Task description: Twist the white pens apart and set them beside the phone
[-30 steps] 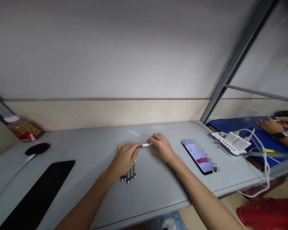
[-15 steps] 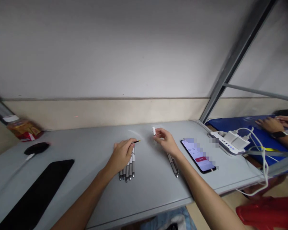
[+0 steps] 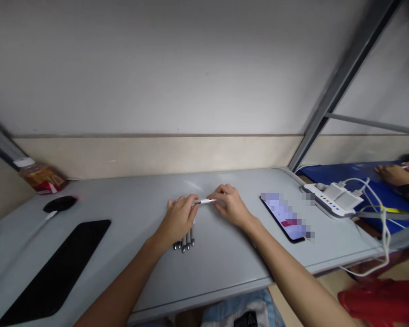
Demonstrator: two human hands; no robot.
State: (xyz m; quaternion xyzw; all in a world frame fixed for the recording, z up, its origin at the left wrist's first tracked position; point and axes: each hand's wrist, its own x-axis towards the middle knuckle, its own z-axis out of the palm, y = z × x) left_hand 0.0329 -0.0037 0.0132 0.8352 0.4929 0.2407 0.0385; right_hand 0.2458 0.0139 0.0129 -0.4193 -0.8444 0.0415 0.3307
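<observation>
Between my two hands a white pen point(image 3: 204, 201) lies level above the grey desk. My left hand point(image 3: 181, 218) is closed, pinching the pen's left end between thumb and fingers. At the pen's right end my right hand point(image 3: 229, 203) is closed on the white barrel with thumb and fingertips. Several grey-and-white pens point(image 3: 184, 243) rest side by side on the desk beneath my left hand, their silver tips toward me and their upper parts hidden by it. My right forearm covers most of the area to its right, where pens showed earlier.
A phone point(image 3: 282, 218) with its screen lit lies right of my right arm, near a white power strip point(image 3: 327, 200) with chargers. At left are a black mat point(image 3: 57, 272), a black oval device point(image 3: 60, 204) and a jar point(image 3: 42, 177). Another person's hands point(image 3: 395, 175) are over a blue table point(image 3: 354, 175).
My hands have come together. The dark refill with the yellow end in my left hand is now inside or against the white barrel, which has turned from upright to level.
</observation>
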